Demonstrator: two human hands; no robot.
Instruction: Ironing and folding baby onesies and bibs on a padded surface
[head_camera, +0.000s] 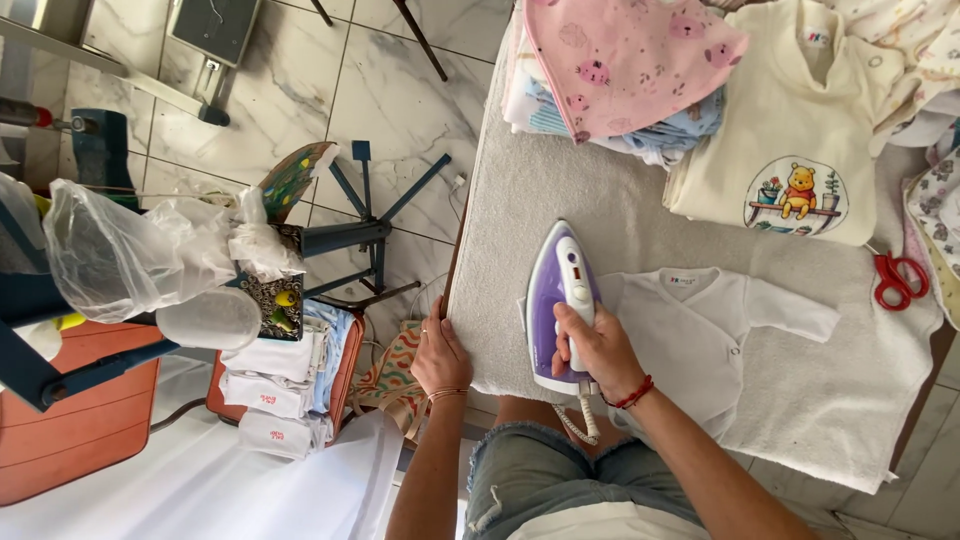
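Ironing step | my right hand (597, 350) wrapped around iron (562, 300) handle, centre frame, over white baby top (700, 330) | left hand (438, 358) seemingly resting spread at board edge (462, 300) | next: glide across sleeve.

Surface: a padded ironing table (520, 200) under a pale grey towelling cover, standing on a marble-tiled floor (390, 90).
Near edge: a small white baby shirt (690, 330) lies flat, sleeve spread to the right; a purple-and-white iron (563, 290) rests at its left side.
Far side: a cream top with a cartoon bear print (790, 130) beside a stack of folded baby clothes (620, 70), a pink piece on top.
Right edge: red-handled scissors (897, 280).
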